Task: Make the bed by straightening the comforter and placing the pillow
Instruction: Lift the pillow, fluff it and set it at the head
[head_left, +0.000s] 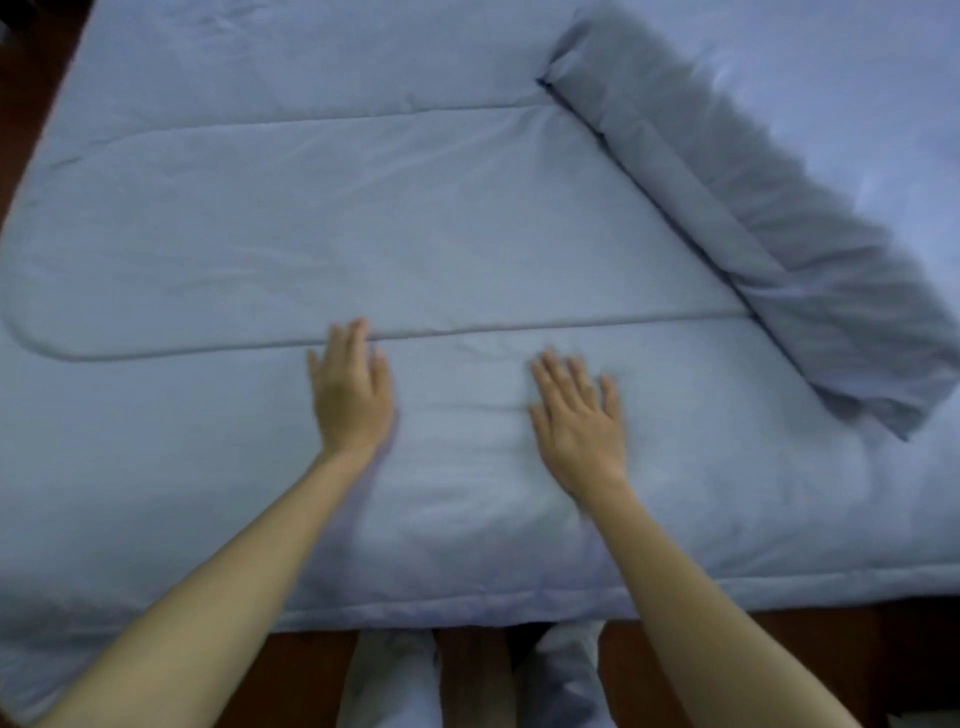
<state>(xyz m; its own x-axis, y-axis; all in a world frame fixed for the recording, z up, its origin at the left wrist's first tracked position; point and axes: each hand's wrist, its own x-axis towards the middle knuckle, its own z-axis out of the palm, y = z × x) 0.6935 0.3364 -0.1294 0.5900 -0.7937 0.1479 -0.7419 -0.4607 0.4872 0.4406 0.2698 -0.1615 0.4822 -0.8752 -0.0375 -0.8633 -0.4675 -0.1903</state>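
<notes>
A pale blue comforter covers the bed, folded over itself, with a rounded folded edge running across the middle. My left hand lies flat on the comforter, fingertips touching that folded edge. My right hand rests flat on the lower layer, fingers spread, a little to the right. Both hands hold nothing. A long grey-blue pillow lies diagonally on the bed from the upper middle to the right side, blurred along its far side.
The bed's near edge runs across the bottom, with brown floor below it. My legs in light trousers stand against that edge. Dark floor shows past the bed's left side.
</notes>
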